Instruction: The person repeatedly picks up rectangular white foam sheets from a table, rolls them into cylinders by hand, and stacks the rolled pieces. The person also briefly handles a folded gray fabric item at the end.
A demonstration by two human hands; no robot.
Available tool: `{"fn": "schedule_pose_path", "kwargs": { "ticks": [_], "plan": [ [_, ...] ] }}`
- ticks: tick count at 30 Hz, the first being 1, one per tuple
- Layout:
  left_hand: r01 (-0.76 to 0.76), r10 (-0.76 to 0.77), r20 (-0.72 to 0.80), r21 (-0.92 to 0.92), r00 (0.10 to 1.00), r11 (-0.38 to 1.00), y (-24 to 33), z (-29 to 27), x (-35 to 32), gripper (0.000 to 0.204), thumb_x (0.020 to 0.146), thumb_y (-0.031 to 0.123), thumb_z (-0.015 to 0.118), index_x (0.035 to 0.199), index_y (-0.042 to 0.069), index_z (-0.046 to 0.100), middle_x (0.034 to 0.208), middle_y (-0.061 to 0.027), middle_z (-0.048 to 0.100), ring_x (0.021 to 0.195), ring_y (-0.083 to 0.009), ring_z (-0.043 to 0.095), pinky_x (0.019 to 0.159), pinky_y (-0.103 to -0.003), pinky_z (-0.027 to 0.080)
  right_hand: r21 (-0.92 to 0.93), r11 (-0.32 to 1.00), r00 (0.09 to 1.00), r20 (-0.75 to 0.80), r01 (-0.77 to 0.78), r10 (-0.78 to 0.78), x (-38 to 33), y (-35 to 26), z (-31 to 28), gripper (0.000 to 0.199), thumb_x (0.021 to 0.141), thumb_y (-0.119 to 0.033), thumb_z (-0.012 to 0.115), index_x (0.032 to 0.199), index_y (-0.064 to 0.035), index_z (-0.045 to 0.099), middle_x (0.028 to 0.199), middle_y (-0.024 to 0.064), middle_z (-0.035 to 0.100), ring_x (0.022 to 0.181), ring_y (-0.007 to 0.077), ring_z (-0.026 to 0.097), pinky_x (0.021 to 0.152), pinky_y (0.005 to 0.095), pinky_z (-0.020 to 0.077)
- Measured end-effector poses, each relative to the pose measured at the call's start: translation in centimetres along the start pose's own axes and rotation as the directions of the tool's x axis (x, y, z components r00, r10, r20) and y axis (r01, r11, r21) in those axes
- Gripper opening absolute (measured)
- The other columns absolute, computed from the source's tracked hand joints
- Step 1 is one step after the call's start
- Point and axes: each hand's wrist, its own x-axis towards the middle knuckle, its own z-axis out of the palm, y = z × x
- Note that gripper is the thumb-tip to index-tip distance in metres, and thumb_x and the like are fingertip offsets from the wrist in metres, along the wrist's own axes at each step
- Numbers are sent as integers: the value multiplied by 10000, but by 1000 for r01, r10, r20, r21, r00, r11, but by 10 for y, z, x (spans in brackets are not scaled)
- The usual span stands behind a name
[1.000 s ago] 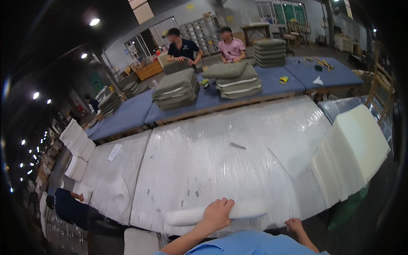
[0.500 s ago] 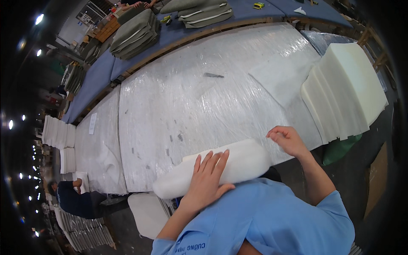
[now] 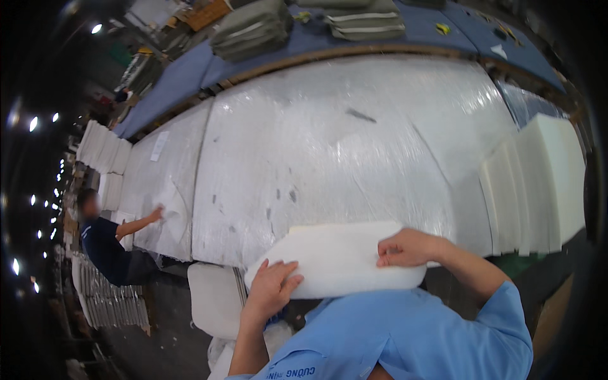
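A white foam cushion with rounded ends lies along the near edge of the plastic-wrapped table, right against my blue shirt. My left hand rests on the cushion's left end, its fingers spread and slightly bent. On the right part of the cushion, my right hand is closed, thumb and fingers pinched together at its white surface. How much of the surface they grip is partly hidden by the fingers.
White foam sheets are stacked at the table's right end. Grey-green cushions stand on the blue table beyond. A co-worker in dark clothes reaches over the table at left. Pale panels stand below the near edge.
My right hand has come down from the air onto the cushion. My left hand has slid toward the cushion's left end. The co-worker has straightened and stretched out an arm; my view has shifted.
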Motion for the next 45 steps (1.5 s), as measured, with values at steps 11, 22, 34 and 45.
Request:
{"fn": "schedule_pose_path", "kwargs": {
  "ticks": [11,22,34,45],
  "plan": [
    [160,-258,-295,-320,920,934,-81,8,3,465,1074,369,468,1191,-6,717,1125,-156,760,1125,-328,686,1084,-434,436,-183,974,982,-159,-132,103,29,85,-3,291,967,-383,649,1041,-113,727,994,157,750,931,346,712,805,431,548],
    [-167,-600,-374,-913,707,372,-121,67,9,536,1094,392,408,1203,-45,699,1219,-185,702,1130,-250,641,1040,-359,461,-62,925,850,-421,-375,317,-44,135,73,884,885,-236,754,1619,-127,273,1243,231,680,1143,385,664,995,419,516],
    [-349,-644,-310,-934,700,71,-110,29,82,382,1062,367,526,1014,13,663,984,-110,705,905,-221,671,869,-373,520,-216,976,713,-688,-29,-131,10,140,48,320,787,-166,736,1097,-88,745,1126,153,746,1063,358,701,915,424,553],
    [-316,-541,-65,-867,838,-384,-100,67,88,427,1065,422,493,1212,42,619,1159,-129,706,1113,-291,662,1016,-443,500,-328,913,756,-653,-243,-34,-72,-12,-53,259,716,-180,797,950,-86,739,858,155,691,859,385,650,766,469,538]
  ]
}}
